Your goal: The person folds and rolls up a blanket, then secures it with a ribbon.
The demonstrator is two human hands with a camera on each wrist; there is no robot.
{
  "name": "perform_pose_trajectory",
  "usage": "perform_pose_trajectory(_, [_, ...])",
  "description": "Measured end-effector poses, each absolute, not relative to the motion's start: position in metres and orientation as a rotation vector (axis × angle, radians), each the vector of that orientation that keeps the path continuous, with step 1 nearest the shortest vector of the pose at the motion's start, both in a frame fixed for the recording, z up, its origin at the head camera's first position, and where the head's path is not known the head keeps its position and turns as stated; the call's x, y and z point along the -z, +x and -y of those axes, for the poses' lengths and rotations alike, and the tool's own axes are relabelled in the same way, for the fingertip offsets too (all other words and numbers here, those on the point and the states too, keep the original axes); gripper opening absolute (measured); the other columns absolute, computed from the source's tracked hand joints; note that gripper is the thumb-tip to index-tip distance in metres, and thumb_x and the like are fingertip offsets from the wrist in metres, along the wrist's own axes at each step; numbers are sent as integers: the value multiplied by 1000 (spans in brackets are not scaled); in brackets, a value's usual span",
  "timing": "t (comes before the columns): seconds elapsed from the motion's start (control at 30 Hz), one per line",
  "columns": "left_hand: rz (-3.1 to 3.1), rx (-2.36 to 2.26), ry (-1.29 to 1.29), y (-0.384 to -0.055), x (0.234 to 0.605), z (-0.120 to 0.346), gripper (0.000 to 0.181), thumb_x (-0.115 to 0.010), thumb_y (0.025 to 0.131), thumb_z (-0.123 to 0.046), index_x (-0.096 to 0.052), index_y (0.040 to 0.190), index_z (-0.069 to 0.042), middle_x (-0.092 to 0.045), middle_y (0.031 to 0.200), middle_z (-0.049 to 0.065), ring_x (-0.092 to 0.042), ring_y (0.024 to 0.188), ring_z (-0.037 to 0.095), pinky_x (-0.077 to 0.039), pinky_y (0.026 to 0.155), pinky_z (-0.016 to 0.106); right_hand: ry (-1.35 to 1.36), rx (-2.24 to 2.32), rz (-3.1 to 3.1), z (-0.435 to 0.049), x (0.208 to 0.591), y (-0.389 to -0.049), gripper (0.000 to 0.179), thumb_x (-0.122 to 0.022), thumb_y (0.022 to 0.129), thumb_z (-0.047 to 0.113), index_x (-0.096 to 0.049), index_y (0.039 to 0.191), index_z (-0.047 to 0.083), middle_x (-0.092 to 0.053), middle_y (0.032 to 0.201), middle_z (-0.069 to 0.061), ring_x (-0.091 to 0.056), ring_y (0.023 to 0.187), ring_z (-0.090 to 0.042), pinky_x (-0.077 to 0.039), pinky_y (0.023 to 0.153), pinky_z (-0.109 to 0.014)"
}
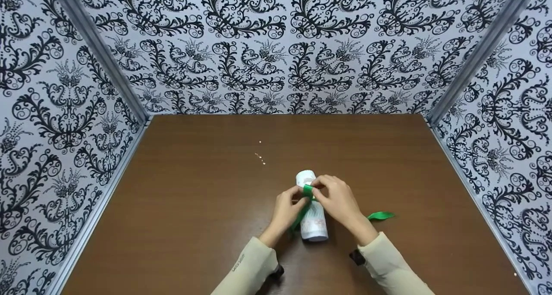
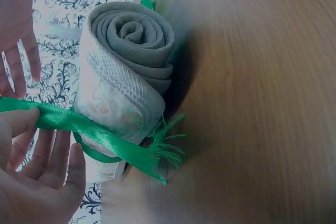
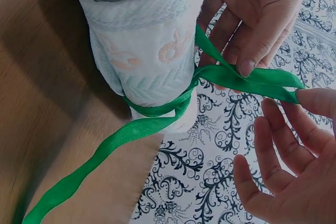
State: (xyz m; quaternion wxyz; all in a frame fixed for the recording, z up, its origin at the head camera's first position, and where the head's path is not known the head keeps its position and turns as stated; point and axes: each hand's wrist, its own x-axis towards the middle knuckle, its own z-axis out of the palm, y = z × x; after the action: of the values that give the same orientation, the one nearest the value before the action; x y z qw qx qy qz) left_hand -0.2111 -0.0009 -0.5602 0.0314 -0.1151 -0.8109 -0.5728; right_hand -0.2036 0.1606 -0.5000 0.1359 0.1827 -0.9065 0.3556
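A rolled white towel lies lengthwise on the table, its grey-green coiled end showing in the left wrist view. Round its middle runs a green ribbon, with a loop standing up above the roll. My left hand pinches the ribbon between thumb and fingers on the towel's left side. The loop's far end is pinched by my right hand, thumb against fingertip. One ribbon tail, frayed at its tip, hangs by the left hand. Another tail stretches out past the right wrist.
The brown table spreads around the towel. Small white bits are scattered farther back on it. Patterned black-and-white walls enclose the table at the back and sides, with grey metal posts at the corners.
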Motion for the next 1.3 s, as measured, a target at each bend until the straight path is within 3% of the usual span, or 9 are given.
perform_pose_trajectory(0.57, [2504,1770,-307,-211,559,1,4,-69,91,-9,-69,90,-5,-75,93,8,-70,89,14,-58,82,28,442,-1097,2822,-185,517,-210,14,-75,89,21,-70,101,15,-72,99,-2,-66,97,-24,-52,88,-46])
perform_pose_trajectory(0.9, [2489,1785,-306,-208,556,0,5,-70,91,-8,-69,90,-3,-74,92,10,-71,90,19,-59,83,31,331,-1139,3048,-204,542,-216,24,-73,90,18,-69,113,13,-72,113,-5,-67,109,-28,-54,93,-49])
perform_pose_trajectory(1.07, [2497,1785,-304,-208,555,0,4,-69,91,-9,-70,91,-5,-75,93,8,-71,91,16,-58,83,26,408,-1165,3070,-210,550,-219,19,-71,91,12,-70,110,11,-73,107,-6,-68,101,-25,-55,88,-47])
perform_pose_trajectory(1.3, [2498,1773,-323,-208,557,-2,4,-70,91,-9,-71,91,-5,-75,92,7,-70,90,14,-57,81,25,462,-1240,3080,-217,546,-223,9,-67,94,15,-71,99,9,-69,82,-7,-57,71,-14,-47,67,-31])
